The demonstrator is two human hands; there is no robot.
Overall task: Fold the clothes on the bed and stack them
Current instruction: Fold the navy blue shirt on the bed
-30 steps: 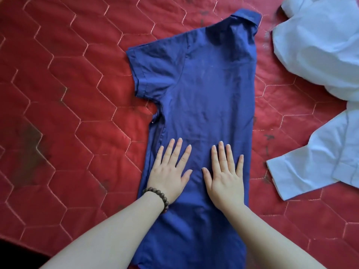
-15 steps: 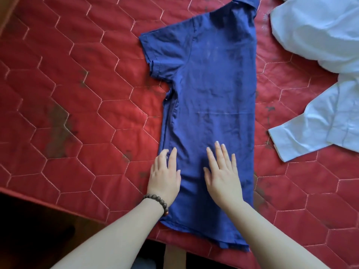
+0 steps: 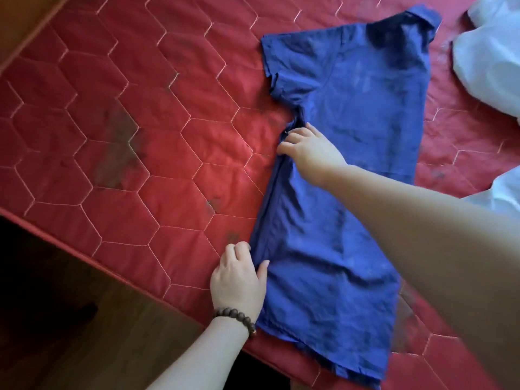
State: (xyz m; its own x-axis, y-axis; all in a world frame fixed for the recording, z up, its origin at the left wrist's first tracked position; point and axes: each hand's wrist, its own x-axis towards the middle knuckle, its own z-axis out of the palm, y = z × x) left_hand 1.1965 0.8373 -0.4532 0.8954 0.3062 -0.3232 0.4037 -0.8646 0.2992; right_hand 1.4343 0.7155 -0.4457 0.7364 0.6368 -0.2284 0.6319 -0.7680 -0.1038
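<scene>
A blue short-sleeved collared shirt lies folded lengthwise on the red quilted bed, collar at the far end, one sleeve sticking out to the left. My left hand, with a bead bracelet at the wrist, pinches the shirt's left edge near the hem. My right hand reaches across the shirt and grips the same left edge just below the sleeve's armpit.
White clothes lie crumpled at the far right, with another pale piece showing behind my right forearm. The bed's near edge runs diagonally, with wooden floor below it.
Both hands left the flat middle of the shirt and went to its left edge: the left one near the hem, the right one up under the sleeve. The view swung left.
</scene>
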